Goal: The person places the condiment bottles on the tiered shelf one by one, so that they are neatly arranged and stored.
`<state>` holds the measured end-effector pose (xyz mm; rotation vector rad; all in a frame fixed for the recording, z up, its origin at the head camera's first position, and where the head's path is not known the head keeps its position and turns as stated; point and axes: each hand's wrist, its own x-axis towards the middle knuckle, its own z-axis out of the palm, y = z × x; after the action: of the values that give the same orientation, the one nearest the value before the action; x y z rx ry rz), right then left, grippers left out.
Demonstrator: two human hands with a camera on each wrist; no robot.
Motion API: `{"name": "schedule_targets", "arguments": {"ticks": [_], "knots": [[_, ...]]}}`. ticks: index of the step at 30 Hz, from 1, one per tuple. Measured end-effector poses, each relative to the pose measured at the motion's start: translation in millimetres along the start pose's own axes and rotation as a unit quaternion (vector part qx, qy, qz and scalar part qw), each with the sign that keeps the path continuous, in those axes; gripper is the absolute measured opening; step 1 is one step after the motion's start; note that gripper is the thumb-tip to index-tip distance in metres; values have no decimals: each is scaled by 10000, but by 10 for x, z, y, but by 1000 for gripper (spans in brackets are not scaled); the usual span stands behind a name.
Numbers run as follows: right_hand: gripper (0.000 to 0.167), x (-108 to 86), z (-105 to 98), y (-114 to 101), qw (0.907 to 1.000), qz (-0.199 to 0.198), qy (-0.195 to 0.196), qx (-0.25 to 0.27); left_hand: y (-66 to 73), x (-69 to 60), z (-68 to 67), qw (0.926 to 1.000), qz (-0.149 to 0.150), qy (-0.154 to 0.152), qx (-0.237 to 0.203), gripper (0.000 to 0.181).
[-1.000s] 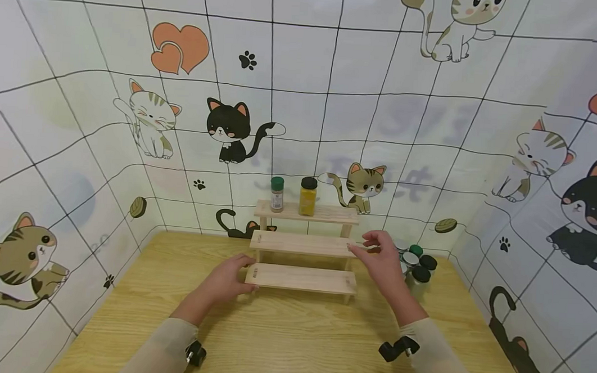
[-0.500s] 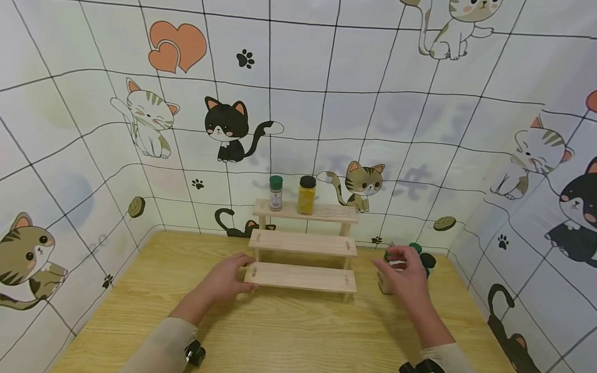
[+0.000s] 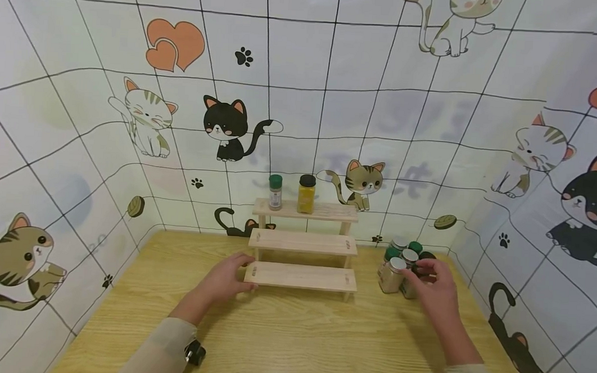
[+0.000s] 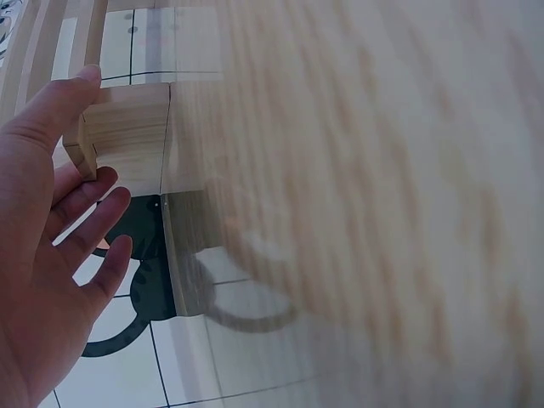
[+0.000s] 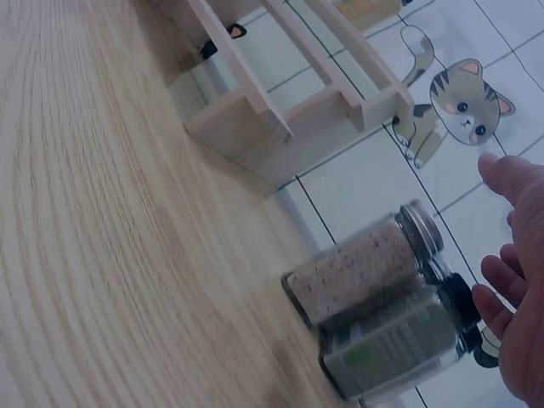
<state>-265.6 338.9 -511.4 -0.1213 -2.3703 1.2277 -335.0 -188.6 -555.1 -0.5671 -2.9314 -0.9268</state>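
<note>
A three-tier wooden display rack [image 3: 301, 275] stands on the table. My left hand [image 3: 227, 277] holds the left end of its lowest shelf; in the left wrist view the thumb lies over the board's end [image 4: 81, 151], with fingers below it. My right hand [image 3: 436, 286] hovers at a cluster of spice jars right of the rack, its fingers loosely curved and holding nothing. Nearest it in the right wrist view are a black-capped jar [image 5: 395, 344] and a jar of pinkish grains [image 5: 365, 268] with a silver lid. The right hand partly hides the cluster.
On the top shelf stand a green-capped spice jar [image 3: 275, 192] and a yellow jar [image 3: 306, 194] with a black lid. Behind is a cat-print wall sheet [image 3: 302, 119]. The wooden table [image 3: 291, 332] runs in front of the rack.
My right hand has moved right, from the middle shelf's right end past the front jars to the cluster's right side, uncovering several lids. The left hand stays at the lowest shelf.
</note>
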Motion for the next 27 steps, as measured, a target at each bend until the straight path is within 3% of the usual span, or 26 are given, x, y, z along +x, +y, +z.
{"name": "schedule_targets", "arguments": {"ticks": [6,11,20,27], "knots": [[49,1,-111,154,9995,256,125,-161,21,-12,-17,10000,41,39,-56,70],[47,3,-126,257,9995,165,212,-170,25,-19,-10,9999,14,54,-98,69],[60,47,-23,468,9995,156,200,-185,55,-23,-30,10000,14,31,-55,69],[72,39,88,556,9984,102,63,-554,79,-24,-39,10000,7,44,-30,70]]}}
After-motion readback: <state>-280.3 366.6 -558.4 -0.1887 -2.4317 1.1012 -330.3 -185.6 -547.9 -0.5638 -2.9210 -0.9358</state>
